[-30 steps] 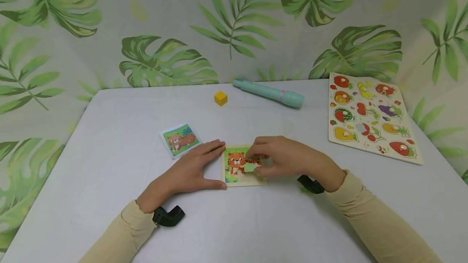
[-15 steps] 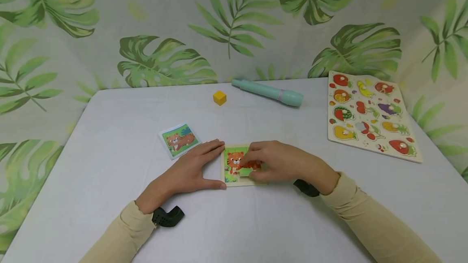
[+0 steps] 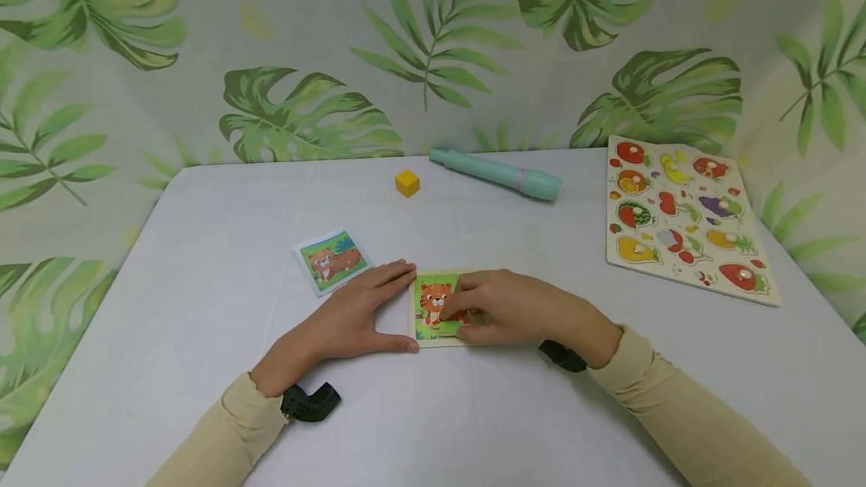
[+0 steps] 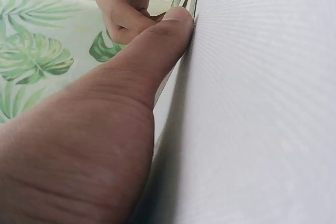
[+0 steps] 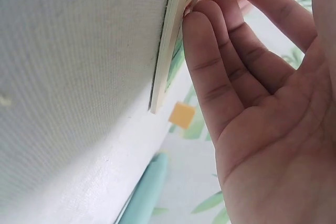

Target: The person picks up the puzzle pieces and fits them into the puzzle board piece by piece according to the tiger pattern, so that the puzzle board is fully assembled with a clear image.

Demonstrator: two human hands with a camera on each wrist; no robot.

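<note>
A square wooden puzzle board [image 3: 431, 343] with a tiger picture lies flat on the white table between the hands. My left hand [image 3: 352, 314] rests at its left edge, thumb and fingers spread straight, touching the frame's two left corners. Over the right half of the board, my right hand [image 3: 507, 308] pinches a green puzzle piece [image 3: 449, 328] between thumb and fingers, low at the picture's bottom edge. The right part of the picture is hidden beneath this hand. In the right wrist view, the board's pale edge [image 5: 167, 40] shows beside the curled fingers.
Left of the board lies a tiger picture card [image 3: 334, 260]. Behind it stand a yellow cube [image 3: 407, 183] and a teal microphone-shaped tube [image 3: 497, 173]. A fruit peg puzzle board [image 3: 686, 220] lies at the right, near the patterned cloth backdrop [image 3: 433, 43].
My right hand has moved left and toward me with the green puzzle piece, bringing it down to the picture's bottom edge. The left hand has stayed in place.
</note>
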